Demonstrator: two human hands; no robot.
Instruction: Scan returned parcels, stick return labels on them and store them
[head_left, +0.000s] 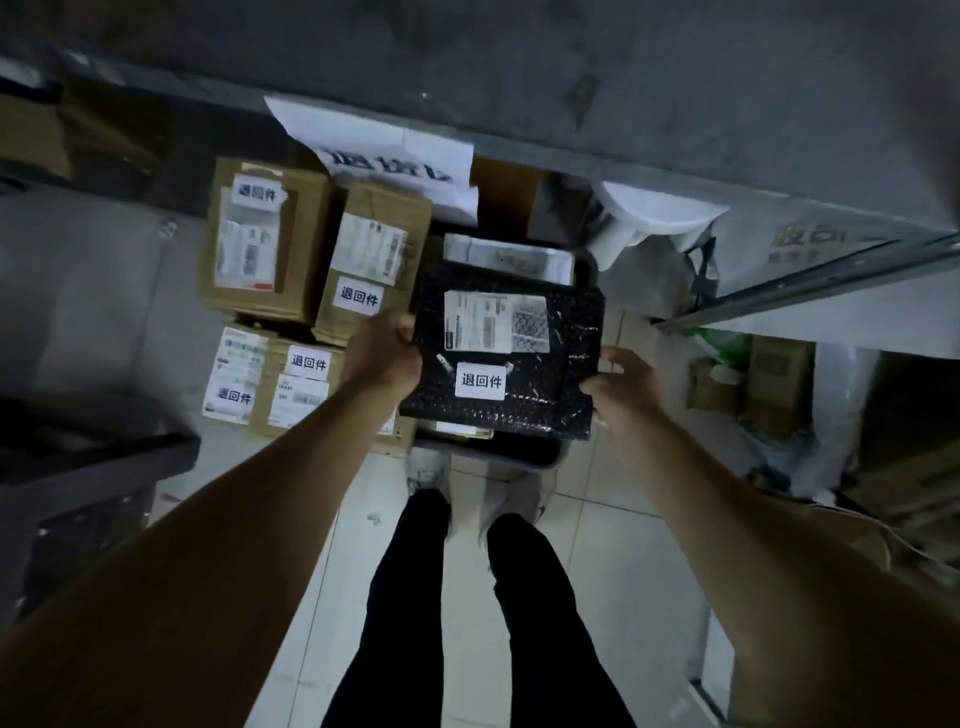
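I see the black bubble mailer (540, 374) held flat and face-up between both hands, above a dark bin (519, 451) on the tiled floor (613, 551). It is nearly square; its printed shipping label (496, 322) sits toward the far edge and one white return label (480, 382) nearer me — text reading upright from my side. The left hand (383, 358) grips the left edge, fingers curled round it; the right hand (621, 387) pinches the near right corner. To the left, four cardboard boxes (265, 239) stand on the floor in two rows, each carrying one return label. A white paper sign (384, 150) hangs off the shelf above them.
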